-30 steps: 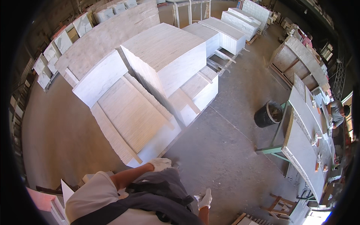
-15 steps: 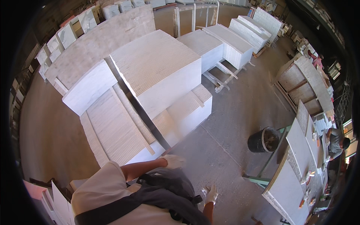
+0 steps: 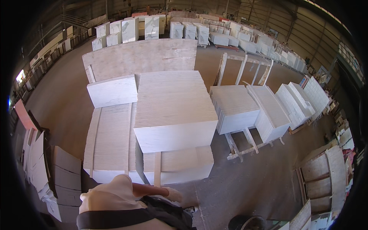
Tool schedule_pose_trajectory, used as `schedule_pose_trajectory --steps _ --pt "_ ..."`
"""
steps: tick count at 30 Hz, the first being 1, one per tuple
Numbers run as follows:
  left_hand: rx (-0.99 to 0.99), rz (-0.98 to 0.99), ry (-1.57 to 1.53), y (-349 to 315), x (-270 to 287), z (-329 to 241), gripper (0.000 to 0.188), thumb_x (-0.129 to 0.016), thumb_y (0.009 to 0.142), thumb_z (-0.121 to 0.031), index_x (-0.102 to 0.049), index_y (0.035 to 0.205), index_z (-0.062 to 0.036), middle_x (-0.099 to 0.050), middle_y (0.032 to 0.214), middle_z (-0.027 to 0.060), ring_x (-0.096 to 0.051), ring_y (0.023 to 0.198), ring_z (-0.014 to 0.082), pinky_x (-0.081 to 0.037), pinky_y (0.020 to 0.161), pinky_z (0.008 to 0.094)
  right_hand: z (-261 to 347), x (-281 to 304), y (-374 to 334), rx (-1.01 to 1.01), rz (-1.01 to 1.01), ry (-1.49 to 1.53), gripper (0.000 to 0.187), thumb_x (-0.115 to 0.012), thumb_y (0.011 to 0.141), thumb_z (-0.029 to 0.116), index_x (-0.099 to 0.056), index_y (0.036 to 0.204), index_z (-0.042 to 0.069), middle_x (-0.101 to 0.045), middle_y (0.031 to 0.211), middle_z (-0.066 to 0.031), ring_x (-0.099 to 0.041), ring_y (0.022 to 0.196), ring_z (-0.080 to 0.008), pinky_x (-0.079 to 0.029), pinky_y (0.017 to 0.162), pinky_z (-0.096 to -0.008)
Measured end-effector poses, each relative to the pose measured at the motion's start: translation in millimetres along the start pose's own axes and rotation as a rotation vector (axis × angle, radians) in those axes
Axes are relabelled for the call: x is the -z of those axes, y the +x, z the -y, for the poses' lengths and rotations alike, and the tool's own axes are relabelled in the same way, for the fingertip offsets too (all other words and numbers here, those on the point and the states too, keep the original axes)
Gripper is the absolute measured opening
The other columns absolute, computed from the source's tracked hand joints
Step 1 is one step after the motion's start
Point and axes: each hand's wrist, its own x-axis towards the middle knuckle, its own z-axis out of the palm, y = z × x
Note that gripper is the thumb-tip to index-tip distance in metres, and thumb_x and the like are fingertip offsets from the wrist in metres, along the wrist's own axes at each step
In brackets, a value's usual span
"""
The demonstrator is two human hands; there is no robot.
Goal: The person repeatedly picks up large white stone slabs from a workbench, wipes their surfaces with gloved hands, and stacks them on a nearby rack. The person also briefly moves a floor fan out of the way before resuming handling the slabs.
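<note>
My left hand (image 3: 173, 194) wears a pale glove and hangs at the end of my bare forearm, below my beige sleeve (image 3: 109, 195). It is just in front of a low bundle of white stone slabs (image 3: 178, 165) and touches nothing that I can see. Its fingers are too small and blurred to read. Behind that bundle stands a taller, wide bundle of white slabs (image 3: 174, 111), with a flatter one (image 3: 111, 140) to its left. My right hand is out of the picture.
More white slab bundles (image 3: 245, 107) rest on wooden runners to the right, behind them a wooden A-frame (image 3: 241, 69). Grey slabs (image 3: 63, 174) lean at the left. Wooden crates (image 3: 326, 180) stand at the right, a black bucket (image 3: 241, 223) by the lower edge. The concrete floor (image 3: 260, 180) runs between them.
The view has swung so the slab bundles now lie straight ahead and closer. My right gloved hand has dropped out of view. The black bucket has slid to the lower edge.
</note>
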Motion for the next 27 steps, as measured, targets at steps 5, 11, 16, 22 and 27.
schedule_pose_trajectory --steps 5,11,16,22,27 --pt "-0.029 -0.343 0.005 65.6 76.1 -29.2 0.03 -0.061 0.088 -0.025 -0.072 0.106 -0.0039 -0.07 0.102 0.0193 -0.064 0.102 0.036 -0.05 0.091 0.0434 145.7 28.0 103.9 0.077 0.053 -0.028 0.034 -0.054 0.1 0.036 -0.064 0.116 0.009 -0.061 0.082 -0.001 -0.059 0.07 -0.0183 -0.05 0.06 -0.0359" --pt "0.484 -0.265 -0.502 138.6 172.9 -27.2 0.043 -0.051 0.098 -0.035 -0.065 0.124 -0.0043 -0.066 0.122 0.0173 -0.062 0.11 0.0326 -0.046 0.098 0.0404 292.8 -13.0 212.4 0.215 0.305 -0.121 0.031 -0.054 0.1 0.037 -0.065 0.118 0.014 -0.059 0.076 0.0051 -0.055 0.067 -0.0153 -0.046 0.058 -0.0362" --pt "0.626 -0.275 -1.088 224.7 215.1 45.7 0.041 -0.053 0.098 -0.029 -0.062 0.131 -0.0063 -0.067 0.123 0.0124 -0.066 0.103 0.0273 -0.052 0.09 0.0412 404.0 -175.7 255.9 0.425 0.578 -0.209 0.046 -0.06 0.099 0.037 -0.065 0.119 -0.003 -0.069 0.104 -0.0083 -0.067 0.09 -0.0206 -0.055 0.08 -0.0341" --pt "0.432 -0.373 -0.805 366.7 305.9 156.1 0.038 -0.056 0.095 -0.027 -0.066 0.123 -0.0048 -0.068 0.116 0.01 -0.065 0.098 0.0195 -0.054 0.082 0.0342 468.8 -214.1 308.9 0.443 0.699 -0.604 0.054 -0.057 0.101 0.042 -0.059 0.129 -0.005 -0.065 0.119 -0.0089 -0.06 0.109 -0.0173 -0.047 0.096 -0.0306" --pt "0.556 -0.454 -0.52 437.8 395.4 218.7 0.042 -0.05 0.103 -0.023 -0.053 0.139 -0.0025 -0.057 0.14 0.0102 -0.057 0.123 0.0219 -0.047 0.101 0.0323 501.5 -230.3 411.3 0.19 0.672 -0.78 0.042 -0.057 0.098 0.035 -0.06 0.12 -0.001 -0.066 0.11 -0.0089 -0.062 0.103 -0.0198 -0.048 0.089 -0.0324"
